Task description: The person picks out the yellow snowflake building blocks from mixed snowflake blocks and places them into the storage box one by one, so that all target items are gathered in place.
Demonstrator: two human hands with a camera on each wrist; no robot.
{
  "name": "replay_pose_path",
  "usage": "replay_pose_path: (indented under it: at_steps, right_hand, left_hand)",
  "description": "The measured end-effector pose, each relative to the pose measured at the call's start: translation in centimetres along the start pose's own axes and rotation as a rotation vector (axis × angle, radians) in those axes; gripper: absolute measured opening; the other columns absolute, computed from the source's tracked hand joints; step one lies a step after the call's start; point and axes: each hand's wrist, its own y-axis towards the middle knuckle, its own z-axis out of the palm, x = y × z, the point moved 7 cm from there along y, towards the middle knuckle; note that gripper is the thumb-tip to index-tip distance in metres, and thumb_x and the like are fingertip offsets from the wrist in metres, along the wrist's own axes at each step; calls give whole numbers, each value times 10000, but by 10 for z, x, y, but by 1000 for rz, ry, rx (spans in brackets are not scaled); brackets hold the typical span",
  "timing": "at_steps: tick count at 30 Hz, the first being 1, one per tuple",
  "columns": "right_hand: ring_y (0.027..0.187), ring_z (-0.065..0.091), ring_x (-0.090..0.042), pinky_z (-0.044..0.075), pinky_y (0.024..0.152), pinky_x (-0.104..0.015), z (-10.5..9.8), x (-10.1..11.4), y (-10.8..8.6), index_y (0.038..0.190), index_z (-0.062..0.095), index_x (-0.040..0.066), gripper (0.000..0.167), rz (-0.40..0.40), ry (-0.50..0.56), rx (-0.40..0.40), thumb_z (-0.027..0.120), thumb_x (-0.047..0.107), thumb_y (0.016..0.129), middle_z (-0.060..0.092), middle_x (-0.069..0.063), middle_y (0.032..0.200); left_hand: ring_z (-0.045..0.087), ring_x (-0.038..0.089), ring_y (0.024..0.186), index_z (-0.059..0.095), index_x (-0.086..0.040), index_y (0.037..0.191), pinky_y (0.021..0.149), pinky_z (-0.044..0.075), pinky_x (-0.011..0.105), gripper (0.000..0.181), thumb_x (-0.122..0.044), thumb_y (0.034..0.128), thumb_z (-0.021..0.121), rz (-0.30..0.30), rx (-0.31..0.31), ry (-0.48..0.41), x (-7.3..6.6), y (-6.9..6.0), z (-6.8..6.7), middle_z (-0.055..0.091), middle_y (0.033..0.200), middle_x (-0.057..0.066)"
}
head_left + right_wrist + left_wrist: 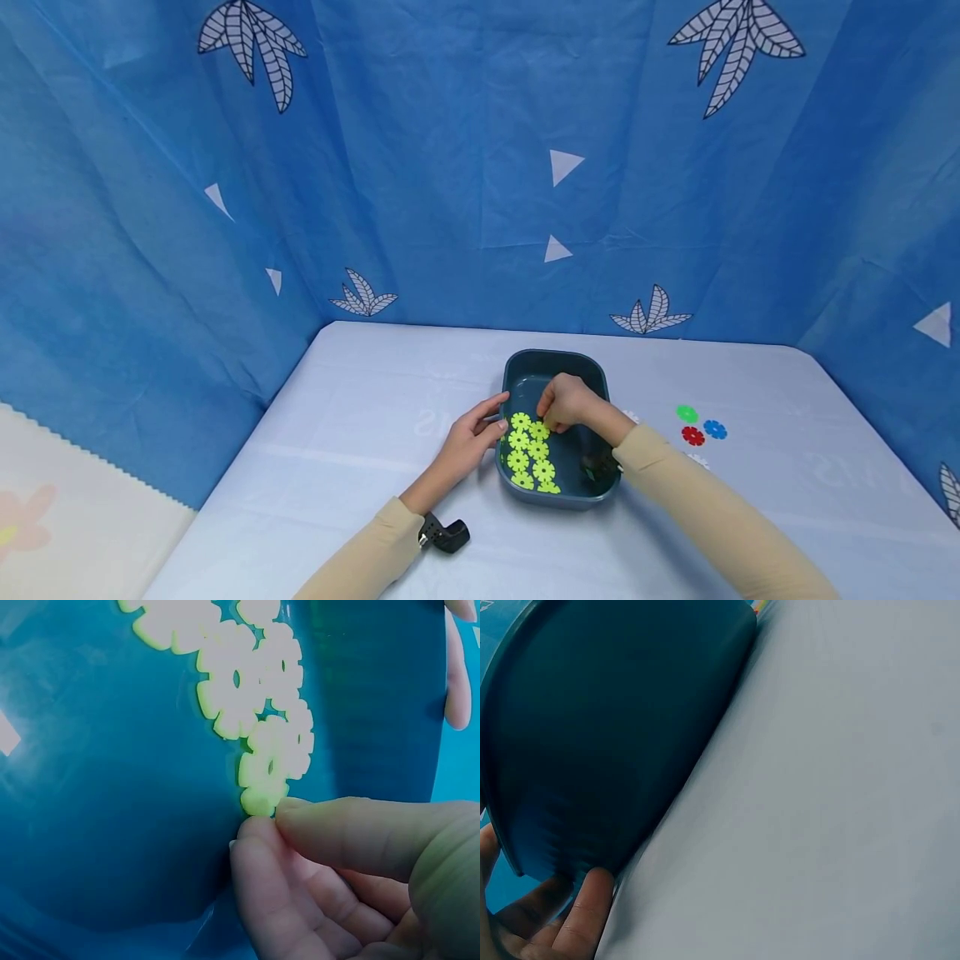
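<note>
A dark teal plastic bin stands on the table, with several yellow-green flower-shaped discs lying flat in rows along its left side. My left hand is at the bin's left wall, its fairly straight fingers touching the outside near the rim. The left wrist view shows fingertips against the outer wall. Inside the bin, my right hand pinches the edge of one yellow-green flower disc between thumb and forefinger. That disc lies at the end of the row, beside its neighbours.
Right of the bin, a green disc, a red disc and a blue disc lie on the white-covered table. Whitish discs are partly hidden by the right sleeve. A blue patterned curtain hangs behind.
</note>
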Motion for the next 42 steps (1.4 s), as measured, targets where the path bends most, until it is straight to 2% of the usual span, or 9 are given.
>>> replay_pose_path:
  at_steps: [8,15,19,28,37,42]
  right_hand:
    - [637,675,-134,622,627,-256,0,1,0,893,786,33,106,12,3,-5,814,-22,806,717,-68,860]
    - [611,646,-139,610,615,-257,4,5,1,942,776,31,184,-33,-63,1,866,47,782,691,-53,802]
    - [598,643,-136,608,606,-262,5,4,3,943,776,34,195,-44,-82,-17,870,37,772,686,-52,803]
    - [589,663,-133,605,584,-256,5,4,4,920,776,34,190,-34,-34,-8,875,24,757,702,-55,773]
    - [613,672,-136,613,602,-259,4,2,2,952,771,23,174,-12,-6,-3,851,44,798,707,-64,818]
    - [619,670,-137,615,608,-264,2,4,1,969,769,23,180,-13,-1,1,847,57,810,711,-65,813]
  left_hand:
    - [647,384,1208,461,-108,1534,850,604,236,512,-171,1039,578,-2,4,-3,-1,0,0,499,1518,234]
    - [645,374,1215,464,-129,1535,862,607,249,508,-183,1042,575,-16,3,2,-1,-1,1,503,1516,223]
    - [645,372,1212,466,-134,1534,852,597,226,505,-170,1042,572,-13,3,4,0,0,1,504,1513,225]
    - [642,374,1219,462,-127,1536,848,585,215,507,-176,1044,571,-14,1,10,-1,-1,0,502,1517,227]
    - [639,372,1227,466,-147,1536,873,600,247,504,-185,1044,572,-16,2,6,1,0,0,502,1516,224]
    - [638,377,1226,470,-161,1534,869,594,227,499,-183,1045,569,-17,1,5,0,-1,-1,502,1515,225]
